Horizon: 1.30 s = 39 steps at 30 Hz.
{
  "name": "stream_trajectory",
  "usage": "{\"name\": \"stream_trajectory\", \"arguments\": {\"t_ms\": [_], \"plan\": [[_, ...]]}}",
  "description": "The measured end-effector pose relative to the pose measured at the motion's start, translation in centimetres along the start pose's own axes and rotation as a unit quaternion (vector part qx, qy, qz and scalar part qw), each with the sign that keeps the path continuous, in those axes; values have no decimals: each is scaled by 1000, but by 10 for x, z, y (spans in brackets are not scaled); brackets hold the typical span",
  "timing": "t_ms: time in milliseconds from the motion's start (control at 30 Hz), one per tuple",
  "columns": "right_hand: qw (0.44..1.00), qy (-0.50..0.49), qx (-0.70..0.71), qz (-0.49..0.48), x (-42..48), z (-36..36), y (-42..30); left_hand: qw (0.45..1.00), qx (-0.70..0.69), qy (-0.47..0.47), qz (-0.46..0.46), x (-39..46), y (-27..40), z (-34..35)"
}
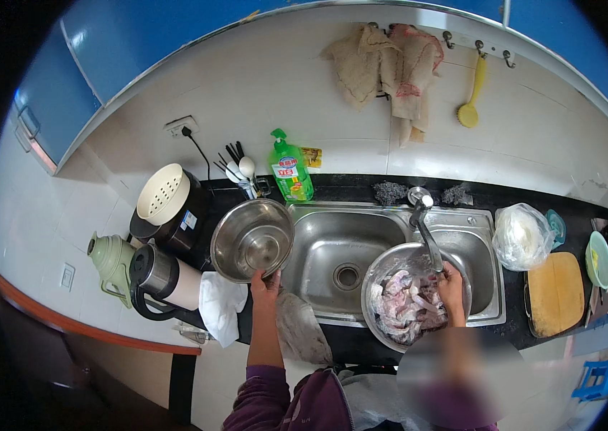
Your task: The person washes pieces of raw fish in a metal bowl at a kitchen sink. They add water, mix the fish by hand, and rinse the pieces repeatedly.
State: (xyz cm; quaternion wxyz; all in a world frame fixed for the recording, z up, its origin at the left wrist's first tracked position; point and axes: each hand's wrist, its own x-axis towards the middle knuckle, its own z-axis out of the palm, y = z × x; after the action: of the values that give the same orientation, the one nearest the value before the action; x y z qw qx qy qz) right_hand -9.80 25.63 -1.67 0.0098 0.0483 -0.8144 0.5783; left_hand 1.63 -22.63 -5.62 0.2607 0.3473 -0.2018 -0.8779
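My left hand (266,286) holds the near rim of a stainless steel bowl (228,231), which has nothing in it and tilts toward me over the counter left of the sink. A second, larger metal bowl (378,331) holds pale, floury-looking pieces of raw meat or fish (403,304). It sits over the front of the double steel sink (309,242), across the divider. My right hand (450,288) is above that bowl's right side, close to the tip of the faucet (426,231). Its fingers are bent, and what they touch is unclear. A blurred patch covers part of my right forearm.
Left stand a kettle (174,280), a green thermos (110,261), a black appliance (188,221) and a white cloth (223,301). Green dish soap (290,172) is behind the sink. Right are a plastic bag (522,237), a cutting board (556,293) and a pale green bowl (599,261).
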Motion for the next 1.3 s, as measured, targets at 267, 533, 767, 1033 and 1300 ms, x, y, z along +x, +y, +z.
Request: {"name": "stream_trajectory", "arguments": {"t_ms": [267, 533, 767, 1033, 1300], "plan": [[998, 33, 59, -15, -5, -5, -11, 997, 73, 5, -2, -42, 1, 22], [995, 93, -20, -23, -10, -4, -32, 977, 184, -103, 15, -90, 13, 27], [995, 96, -17, -16, 3, -2, 37, 942, 285, -179, 9, -165, -11, 97], [996, 92, 1, 2, -4, -2, 6, 908, 343, -241, 11, -186, -58, 113], [993, 111, 12, -35, 3, 10, 24, 803, 514, -258, 156, -169, -77, 110]]}}
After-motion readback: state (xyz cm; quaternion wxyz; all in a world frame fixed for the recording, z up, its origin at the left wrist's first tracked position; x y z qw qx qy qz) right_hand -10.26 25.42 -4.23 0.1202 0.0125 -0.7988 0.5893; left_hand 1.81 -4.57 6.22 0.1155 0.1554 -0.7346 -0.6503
